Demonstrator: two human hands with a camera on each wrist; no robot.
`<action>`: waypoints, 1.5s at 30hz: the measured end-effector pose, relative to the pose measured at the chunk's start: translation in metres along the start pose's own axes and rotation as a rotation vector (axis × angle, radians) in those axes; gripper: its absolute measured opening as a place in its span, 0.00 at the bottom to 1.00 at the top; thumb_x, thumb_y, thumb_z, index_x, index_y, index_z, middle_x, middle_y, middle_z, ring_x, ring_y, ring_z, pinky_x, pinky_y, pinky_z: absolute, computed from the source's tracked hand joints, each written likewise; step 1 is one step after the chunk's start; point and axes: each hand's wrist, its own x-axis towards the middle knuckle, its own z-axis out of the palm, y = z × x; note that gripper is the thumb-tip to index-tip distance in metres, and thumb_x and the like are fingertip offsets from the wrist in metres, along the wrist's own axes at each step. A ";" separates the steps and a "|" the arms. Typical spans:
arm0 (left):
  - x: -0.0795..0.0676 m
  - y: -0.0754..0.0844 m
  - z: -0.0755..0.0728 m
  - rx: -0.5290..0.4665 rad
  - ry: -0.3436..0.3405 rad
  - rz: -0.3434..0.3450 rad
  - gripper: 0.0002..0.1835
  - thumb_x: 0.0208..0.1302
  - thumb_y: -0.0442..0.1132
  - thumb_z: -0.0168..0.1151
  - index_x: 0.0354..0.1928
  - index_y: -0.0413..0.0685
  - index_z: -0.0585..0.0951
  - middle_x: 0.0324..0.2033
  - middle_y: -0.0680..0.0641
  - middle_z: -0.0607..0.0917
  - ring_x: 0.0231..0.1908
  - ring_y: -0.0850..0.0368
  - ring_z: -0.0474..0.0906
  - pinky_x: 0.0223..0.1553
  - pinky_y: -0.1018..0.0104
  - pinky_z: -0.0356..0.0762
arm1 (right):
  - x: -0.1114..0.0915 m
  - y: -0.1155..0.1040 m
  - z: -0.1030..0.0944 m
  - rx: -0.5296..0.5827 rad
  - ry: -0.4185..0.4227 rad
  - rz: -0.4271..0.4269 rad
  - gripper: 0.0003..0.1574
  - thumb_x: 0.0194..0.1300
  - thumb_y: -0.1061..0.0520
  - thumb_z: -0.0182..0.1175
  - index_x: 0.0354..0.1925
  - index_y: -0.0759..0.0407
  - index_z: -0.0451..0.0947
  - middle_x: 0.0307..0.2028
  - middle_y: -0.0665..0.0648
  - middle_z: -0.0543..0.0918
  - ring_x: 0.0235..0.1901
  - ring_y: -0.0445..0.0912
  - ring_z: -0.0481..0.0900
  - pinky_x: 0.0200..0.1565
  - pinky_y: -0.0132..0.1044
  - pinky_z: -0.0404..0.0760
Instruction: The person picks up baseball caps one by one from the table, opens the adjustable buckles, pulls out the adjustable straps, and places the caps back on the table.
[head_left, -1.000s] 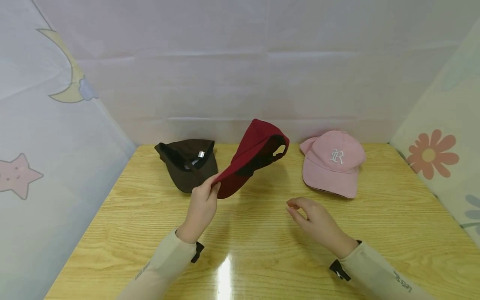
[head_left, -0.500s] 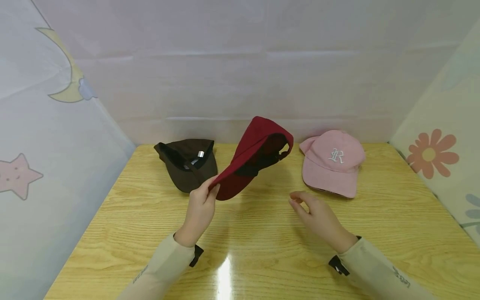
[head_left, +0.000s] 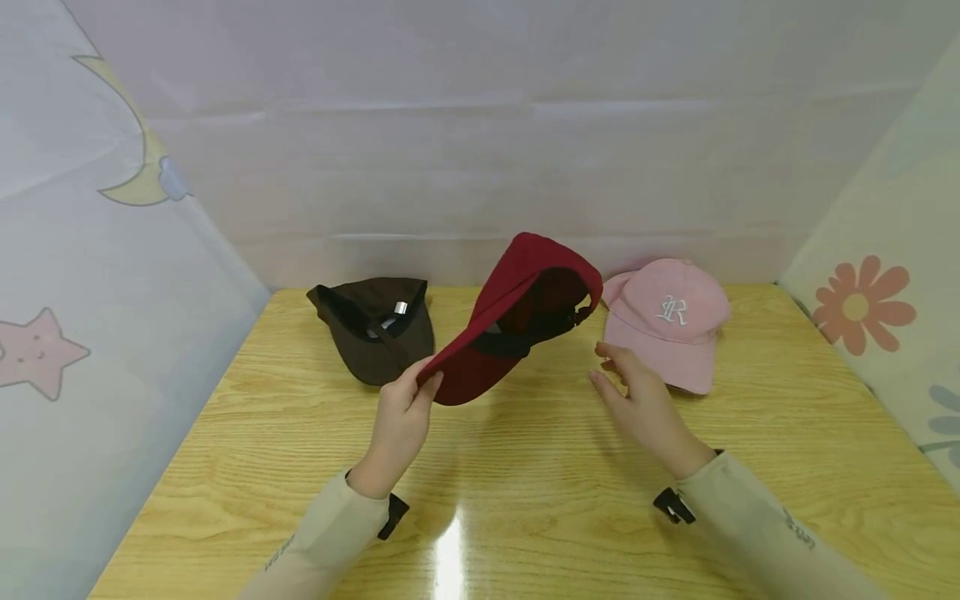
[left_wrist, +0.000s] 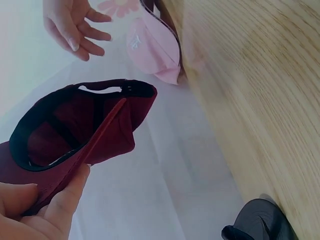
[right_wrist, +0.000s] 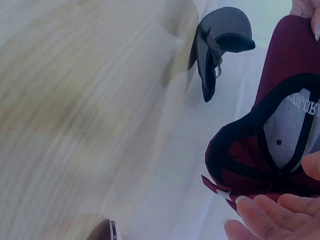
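A dark red baseball cap (head_left: 498,308) is held above the table, tilted so its dark inner side shows. My left hand (head_left: 397,425) pinches the edge of its brim between thumb and fingers; the left wrist view shows this grip on the brim (left_wrist: 55,185) too. On the other side, my right hand (head_left: 648,408) hovers near the cap's back strap with fingers loosely spread and nothing in them. In the right wrist view the fingers of that hand (right_wrist: 275,215) appear close to the strap; whether they touch it I cannot tell.
A dark brown cap (head_left: 382,333) lies at the back left, its inside showing. At the back right sits a pink cap (head_left: 667,317) with a white letter R, partly behind my right hand. The wooden table (head_left: 510,500) meets a pale cloth backdrop (head_left: 480,150).
The red cap has turned slightly so more of its inside faces me, and its back end has shifted right. My right hand has risen toward it, and its fingers have spread apart.
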 end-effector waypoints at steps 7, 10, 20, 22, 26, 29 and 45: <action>-0.001 -0.002 0.000 -0.023 0.005 0.030 0.10 0.68 0.24 0.53 0.48 0.27 0.79 0.39 0.33 0.85 0.29 0.48 0.73 0.30 0.67 0.67 | 0.011 0.004 0.000 0.010 0.065 0.001 0.23 0.64 0.70 0.59 0.57 0.77 0.69 0.50 0.71 0.78 0.44 0.60 0.78 0.40 0.56 0.78; -0.002 -0.002 0.000 -0.032 0.001 0.040 0.10 0.68 0.24 0.54 0.47 0.27 0.79 0.39 0.33 0.85 0.30 0.48 0.73 0.30 0.67 0.67 | 0.015 0.004 -0.001 0.011 0.086 0.015 0.25 0.64 0.70 0.59 0.58 0.77 0.69 0.51 0.71 0.77 0.44 0.60 0.79 0.39 0.53 0.77; -0.006 -0.003 -0.001 -0.060 -0.020 0.107 0.10 0.67 0.23 0.54 0.47 0.27 0.79 0.37 0.33 0.85 0.25 0.56 0.69 0.22 0.66 0.62 | 0.022 0.011 -0.004 0.036 0.082 0.035 0.28 0.65 0.69 0.58 0.62 0.72 0.66 0.54 0.72 0.75 0.48 0.63 0.76 0.42 0.57 0.73; -0.006 -0.004 -0.001 -0.063 -0.017 0.127 0.09 0.66 0.22 0.54 0.47 0.27 0.79 0.36 0.34 0.85 0.24 0.55 0.69 0.22 0.67 0.63 | 0.022 0.012 -0.005 0.037 0.084 0.019 0.27 0.64 0.70 0.58 0.62 0.71 0.67 0.53 0.72 0.75 0.48 0.63 0.75 0.42 0.57 0.72; -0.006 -0.008 -0.002 -0.066 -0.017 0.152 0.09 0.65 0.21 0.55 0.45 0.26 0.79 0.33 0.35 0.84 0.25 0.53 0.70 0.24 0.68 0.64 | 0.023 0.014 -0.004 0.039 0.119 -0.025 0.22 0.61 0.72 0.60 0.54 0.71 0.70 0.47 0.71 0.76 0.46 0.60 0.74 0.42 0.57 0.72; -0.007 -0.009 -0.002 -0.074 -0.026 0.152 0.09 0.65 0.21 0.54 0.45 0.26 0.79 0.32 0.35 0.84 0.24 0.54 0.69 0.24 0.68 0.63 | 0.024 0.014 -0.005 0.040 0.143 -0.044 0.18 0.59 0.73 0.61 0.49 0.71 0.73 0.45 0.69 0.77 0.45 0.57 0.73 0.42 0.55 0.71; -0.007 -0.012 -0.005 -0.186 -0.057 0.003 0.08 0.67 0.22 0.53 0.44 0.24 0.78 0.39 0.30 0.83 0.38 0.62 0.79 0.39 0.71 0.78 | 0.026 0.011 -0.013 0.036 0.184 -0.081 0.12 0.57 0.74 0.64 0.41 0.67 0.78 0.36 0.60 0.83 0.38 0.39 0.75 0.44 0.36 0.71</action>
